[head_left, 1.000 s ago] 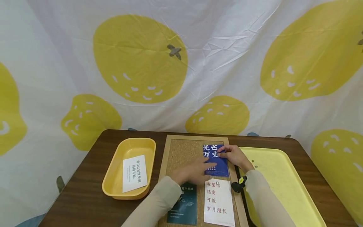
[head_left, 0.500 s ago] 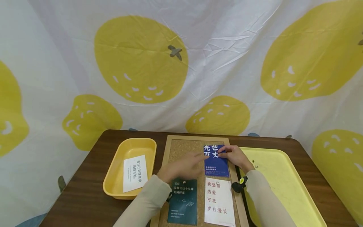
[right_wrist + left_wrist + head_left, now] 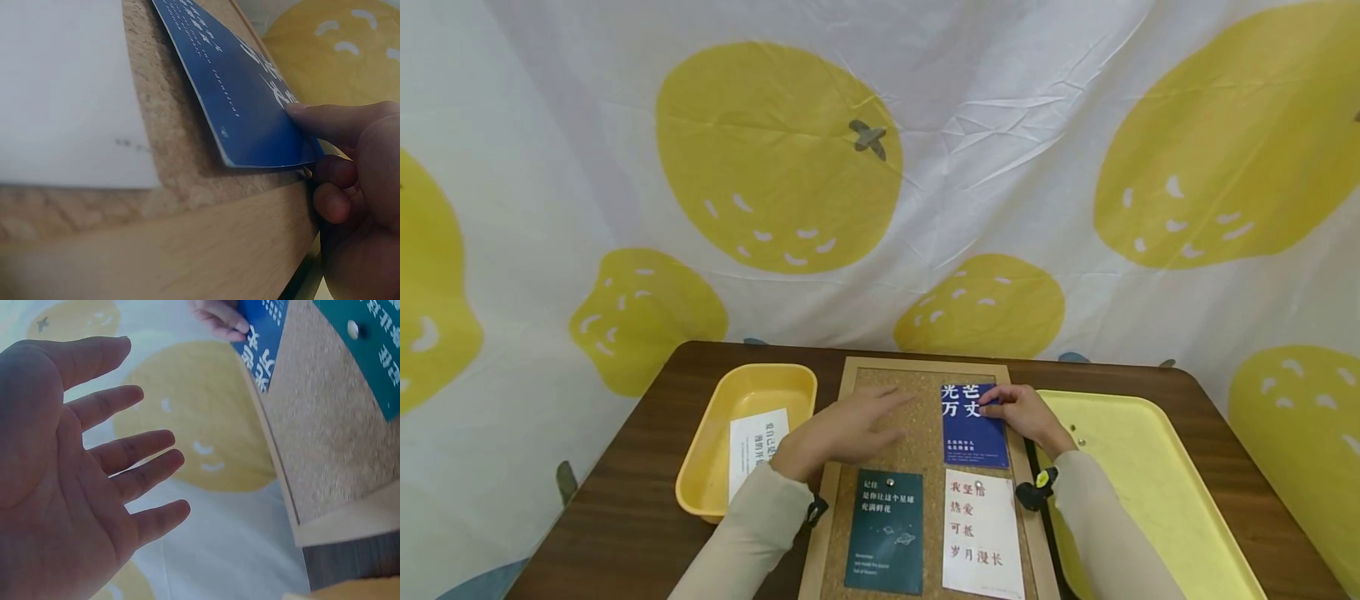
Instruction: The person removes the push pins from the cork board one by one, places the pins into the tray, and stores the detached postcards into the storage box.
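While the right hand [image 3: 1021, 410] pinches the blue card [image 3: 966, 433] at its right edge, one digit on the printed face and other fingers curled by the edge, this card appears to be the item in progress. It lies on the cork board [image 3: 925, 446], its near corner looking slightly raised in the right wrist view. No pin is visible on it, but the fingers cover part of the face, so whether it is fastened cannot be confirmed.

Left of the right fingertips, the left hand [image 3: 846, 429] hangs above bare cork, its fingers spread apart and holding nothing.

Nearer the person than the right fingers, the red-lettered card [image 3: 985, 533] has one pin [image 3: 978, 485] near its top; it is judged done. Nearer the person than the left fingers, the green card [image 3: 883, 550] likewise has a pin [image 3: 891, 482] and is judged done.

Right of the right fingers, small objects [image 3: 1081, 442], probably spare pins, lie on the yellow tray [image 3: 1127, 500].

Furthest out, left of the left fingers, a loose white card [image 3: 758, 442] lies in the orange tub [image 3: 767, 387], partly hidden by the left arm; it is judged outstanding.
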Demonstrator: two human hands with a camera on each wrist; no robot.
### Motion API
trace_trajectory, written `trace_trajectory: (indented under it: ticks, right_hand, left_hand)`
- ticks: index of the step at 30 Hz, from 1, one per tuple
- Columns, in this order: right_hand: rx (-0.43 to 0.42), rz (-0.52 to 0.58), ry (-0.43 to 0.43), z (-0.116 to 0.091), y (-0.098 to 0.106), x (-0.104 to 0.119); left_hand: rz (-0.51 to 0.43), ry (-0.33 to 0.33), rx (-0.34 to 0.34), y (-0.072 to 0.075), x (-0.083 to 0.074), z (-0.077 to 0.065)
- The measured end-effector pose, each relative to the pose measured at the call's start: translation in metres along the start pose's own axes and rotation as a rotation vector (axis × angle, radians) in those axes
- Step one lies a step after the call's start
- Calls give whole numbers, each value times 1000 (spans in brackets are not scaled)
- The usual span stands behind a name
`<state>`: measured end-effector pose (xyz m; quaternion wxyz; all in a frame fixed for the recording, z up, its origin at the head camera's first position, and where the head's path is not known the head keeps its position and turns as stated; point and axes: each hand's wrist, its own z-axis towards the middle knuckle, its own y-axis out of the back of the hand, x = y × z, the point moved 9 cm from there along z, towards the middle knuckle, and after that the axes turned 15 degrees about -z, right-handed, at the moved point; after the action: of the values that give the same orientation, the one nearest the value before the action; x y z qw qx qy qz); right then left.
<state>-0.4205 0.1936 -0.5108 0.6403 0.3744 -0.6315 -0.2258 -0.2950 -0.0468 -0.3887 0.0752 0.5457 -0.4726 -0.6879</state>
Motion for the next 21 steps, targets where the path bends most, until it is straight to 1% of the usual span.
trace_trajectory:
  ticks: [4,8,13,21]
  right_hand:
    - [1,-1,-12,-1,1,0]
    - [4,-1,-11,-1,2,0]
    - [2,0,-3,-2,2,2]
    - [8,12,4,-2,1,2]
  left_hand:
    - [4,-19,-37,10,2,-8]
    - [12,-24,-65,17,6,-14]
    - [7,-20,-72,22,11,-21]
    - [-40,-15,-90,34,20,-33]
